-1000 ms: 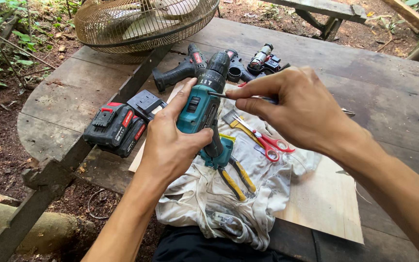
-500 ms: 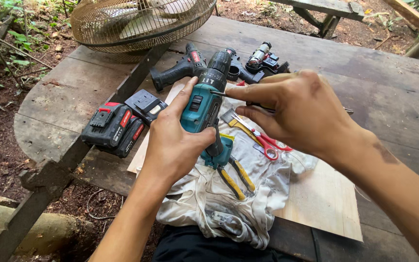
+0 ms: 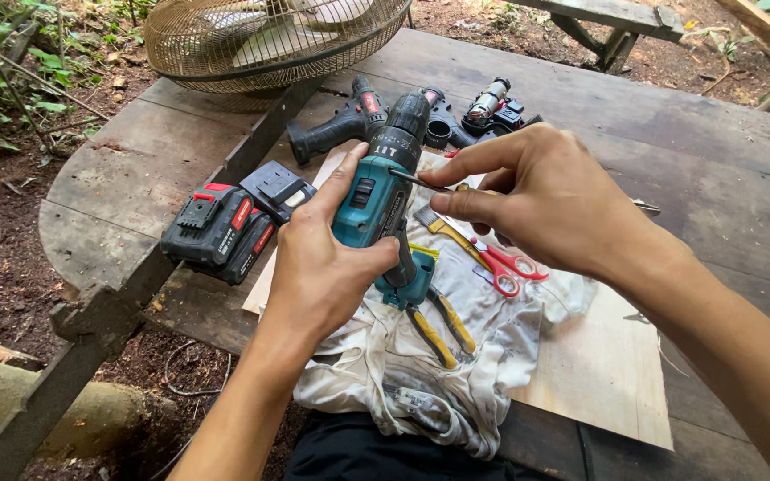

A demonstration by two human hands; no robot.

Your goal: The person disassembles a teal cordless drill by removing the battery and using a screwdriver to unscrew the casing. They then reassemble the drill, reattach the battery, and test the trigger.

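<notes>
Teal cordless drill (image 3: pixel 374 200) sits upright in the left hand (image 3: pixel 327 267), which is clamped around its body with the thumb laid along the side, held just above a crumpled white cloth (image 3: pixel 421 374) on the wooden desk (image 3: pixel 688 151); its chuck points away from the person, toward a dark second drill (image 3: pixel 336 129) and a cluster of black motor parts (image 3: pixel 483 111) further back; the right hand (image 3: pixel 536 200) has thumb and forefinger pinched together on a thin dark tool, perhaps a small screwdriver (image 3: pixel 416 181), whose tip touches the drill's side just behind the chuck; on the cloth beneath lie red-handled scissors (image 3: pixel 510 265), yellow-handled pliers (image 3: pixel 443 325) and a small brush, while two black-and-red battery packs (image 3: pixel 220 232) rest to the left beside a pale board (image 3: pixel 599 374) and a wire fan guard (image 3: pixel 269 40) stands at the far edge; the likeliest trouble, as I judge it, is the thin tip slipping off the smooth casing, since it is steadied only by a fingertip pinch, and skating toward the left thumb close beside it; too steep an angle or too much push could also chew a small fastener head or mar the plastic; any small part that works loose could drop into the folds of the cloth or roll through the gaps between the desk planks to the dirt below; whether a battery is fitted cannot be told, the base being hidden behind the wrist.
</notes>
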